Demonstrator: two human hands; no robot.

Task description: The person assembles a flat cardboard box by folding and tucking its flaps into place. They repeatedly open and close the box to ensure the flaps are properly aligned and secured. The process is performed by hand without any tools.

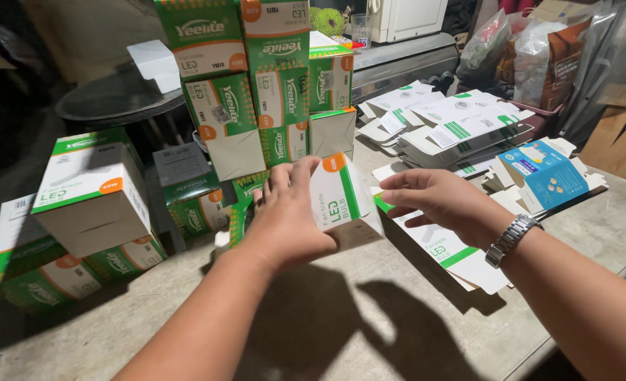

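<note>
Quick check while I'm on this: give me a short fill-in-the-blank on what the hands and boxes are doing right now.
1. The left hand grips a white and ____ carton.
2. The right hand wears a metal ____ at the wrist.
3. Under the right hand lies a carton blank that is still ____.
4. The single blue flat carton lies to the ____ of the stacked boxes.

Missing words: green; watch; flat; right
</note>
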